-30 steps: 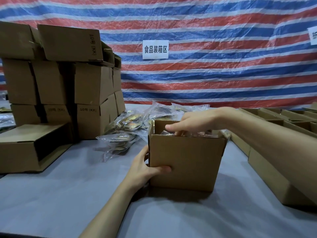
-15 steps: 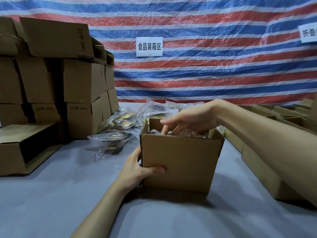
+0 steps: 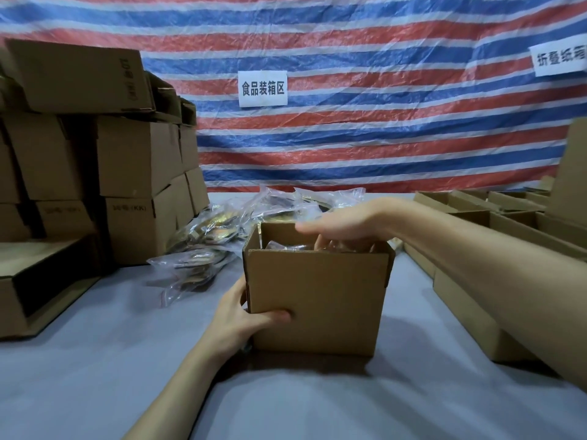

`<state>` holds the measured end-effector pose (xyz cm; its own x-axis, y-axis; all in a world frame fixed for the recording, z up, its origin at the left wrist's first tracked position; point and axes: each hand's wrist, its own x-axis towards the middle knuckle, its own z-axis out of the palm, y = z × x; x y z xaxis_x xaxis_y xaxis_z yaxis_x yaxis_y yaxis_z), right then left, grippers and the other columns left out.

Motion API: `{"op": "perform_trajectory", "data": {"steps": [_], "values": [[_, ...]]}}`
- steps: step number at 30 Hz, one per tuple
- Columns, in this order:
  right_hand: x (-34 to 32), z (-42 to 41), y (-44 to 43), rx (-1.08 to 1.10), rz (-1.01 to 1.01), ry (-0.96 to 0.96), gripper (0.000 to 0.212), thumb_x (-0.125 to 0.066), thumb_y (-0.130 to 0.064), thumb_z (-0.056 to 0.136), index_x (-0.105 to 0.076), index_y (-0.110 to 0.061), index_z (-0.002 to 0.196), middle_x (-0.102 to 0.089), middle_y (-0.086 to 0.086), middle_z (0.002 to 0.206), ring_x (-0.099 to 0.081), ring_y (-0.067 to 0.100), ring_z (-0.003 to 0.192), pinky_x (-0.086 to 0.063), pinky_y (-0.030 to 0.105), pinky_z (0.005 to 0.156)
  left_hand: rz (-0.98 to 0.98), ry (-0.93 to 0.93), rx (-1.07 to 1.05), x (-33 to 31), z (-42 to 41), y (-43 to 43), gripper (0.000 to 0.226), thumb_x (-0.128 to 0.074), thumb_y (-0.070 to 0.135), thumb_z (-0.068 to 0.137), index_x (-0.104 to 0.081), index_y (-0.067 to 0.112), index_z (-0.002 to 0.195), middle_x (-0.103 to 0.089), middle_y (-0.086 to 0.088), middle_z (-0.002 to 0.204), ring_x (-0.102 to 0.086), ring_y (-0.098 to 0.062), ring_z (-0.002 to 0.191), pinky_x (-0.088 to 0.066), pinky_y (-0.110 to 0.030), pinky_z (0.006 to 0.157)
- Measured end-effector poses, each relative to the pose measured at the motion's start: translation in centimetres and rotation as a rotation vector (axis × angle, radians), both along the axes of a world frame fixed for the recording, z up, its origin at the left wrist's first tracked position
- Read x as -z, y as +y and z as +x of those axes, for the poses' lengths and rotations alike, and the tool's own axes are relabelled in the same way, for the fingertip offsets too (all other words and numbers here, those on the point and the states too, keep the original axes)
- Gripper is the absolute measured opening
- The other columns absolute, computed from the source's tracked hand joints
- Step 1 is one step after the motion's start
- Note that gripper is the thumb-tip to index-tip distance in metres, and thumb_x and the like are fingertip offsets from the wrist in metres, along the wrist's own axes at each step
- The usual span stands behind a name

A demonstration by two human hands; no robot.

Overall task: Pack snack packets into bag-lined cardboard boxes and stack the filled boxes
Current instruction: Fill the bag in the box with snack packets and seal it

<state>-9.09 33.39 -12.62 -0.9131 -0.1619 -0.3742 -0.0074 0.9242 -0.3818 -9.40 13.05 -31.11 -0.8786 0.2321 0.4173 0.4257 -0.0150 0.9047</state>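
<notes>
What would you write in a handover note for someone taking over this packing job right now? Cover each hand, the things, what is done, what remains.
Left hand grips the near left corner of the open brown cardboard box on the grey table.
Right hand reaches into its top among clear plastic packets; grip hidden.
Loose clear-bagged snack packets lie behind the box, left; stacked brown cartons far left.
Done: packets in this box.
Left: finish filling, close, stack.
</notes>
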Motion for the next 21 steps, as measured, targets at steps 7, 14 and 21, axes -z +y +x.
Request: {"op": "perform_trajectory", "data": {"steps": [7, 14, 21], "values": [[0.7, 0.4, 0.8, 0.060, -0.162, -0.207, 0.060, -0.037, -0.066, 0.100, -0.079, -0.023, 0.103, -0.078, 0.008, 0.106, -0.076, 0.024, 0.097, -0.059, 0.041, 0.091, 0.027, -0.015, 0.019, 0.2, 0.0, 0.0, 0.063, -0.094, 0.034, 0.050, -0.073, 0.037, 0.109, -0.076, 0.002, 0.112, -0.071, -0.011, 0.104, -0.055, -0.022, 0.082], [0.4, 1.7, -0.5, -0.081, 0.200, 0.025, 0.062, -0.020, -0.061, 0.105, -0.062, -0.027, 0.136, -0.064, -0.004, 0.138, -0.063, 0.019, 0.125, -0.048, 0.041, 0.107, 0.025, -0.014, 0.015, 0.3, 0.0, -0.3, 0.063, -0.093, 0.030, 0.049, -0.072, 0.032, 0.109, -0.076, 0.001, 0.109, -0.071, -0.009, 0.099, -0.055, -0.019, 0.080], [-0.2, 1.2, -2.8, -0.181, 0.110, 0.002, 0.066, -0.018, -0.063, 0.104, -0.067, -0.025, 0.126, -0.072, -0.002, 0.119, -0.070, 0.016, 0.106, -0.050, 0.034, 0.084, 0.003, -0.001, -0.031, 0.9, -0.6, -0.4, 0.076, -0.092, 0.040, 0.040, -0.069, 0.029, 0.112, -0.077, 0.007, 0.106, -0.072, -0.006, 0.094, -0.055, -0.016, 0.074]]}}
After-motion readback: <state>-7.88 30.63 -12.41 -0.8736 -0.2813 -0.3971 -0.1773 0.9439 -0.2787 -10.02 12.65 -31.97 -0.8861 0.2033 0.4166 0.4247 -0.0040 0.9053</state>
